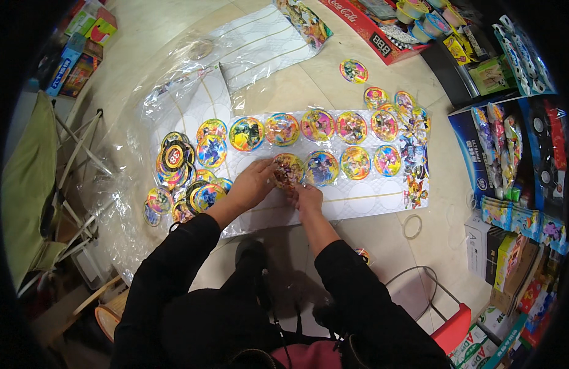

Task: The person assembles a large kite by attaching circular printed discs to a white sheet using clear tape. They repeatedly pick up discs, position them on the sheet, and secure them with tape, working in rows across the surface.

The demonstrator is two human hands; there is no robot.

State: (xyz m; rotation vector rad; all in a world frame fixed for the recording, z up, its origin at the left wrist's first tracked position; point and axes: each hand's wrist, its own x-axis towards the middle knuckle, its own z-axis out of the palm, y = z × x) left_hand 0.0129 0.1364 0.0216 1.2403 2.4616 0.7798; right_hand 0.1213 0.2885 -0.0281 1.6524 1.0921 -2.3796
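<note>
A round picture card (288,170) lies over the white printed sheet (358,200), between my two hands. My left hand (255,182) grips the card's left edge with its fingertips. At the lower right edge, the fingers of my right hand (308,200) are pinched together on the same card. Rows of similar round cards (317,125) cover the upper part of the sheet, and another round card (322,168) sits just right of the held one. Left of my hands is a loose pile of round cards (174,157), some showing black and yellow backs. Clear plastic film (121,190) spreads around the sheet.
A second sheet (260,46) lies farther off on the tiled floor. Loose cards (353,71) are scattered beyond the first sheet. Shelves with packaged goods (499,141) line the right side. At left stands a green folding chair (32,190); a red stool (454,329) is near right.
</note>
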